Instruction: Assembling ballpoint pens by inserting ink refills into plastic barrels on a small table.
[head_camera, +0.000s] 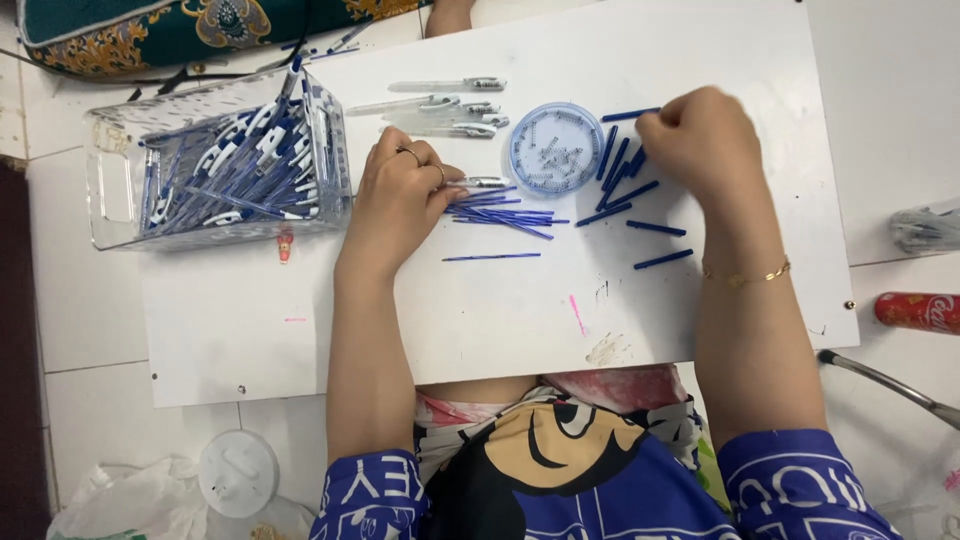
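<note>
My left hand (400, 195) rests on the white board (500, 300), fingers curled around a clear pen barrel (483, 182) beside a bundle of thin blue ink refills (505, 213). My right hand (700, 135) is closed over a heap of short blue pen pieces (618, 165), pinching one of them (632, 114). Between both hands sits a round blue lid (556, 148) holding small metal springs. Several clear pen barrels (440, 105) lie further up the board.
A clear plastic bin (215, 165) full of blue and white pens stands at the left. A red can (918, 311) and a metal rod (885, 380) lie at the right. A white round lid (237, 472) and plastic bag sit bottom left.
</note>
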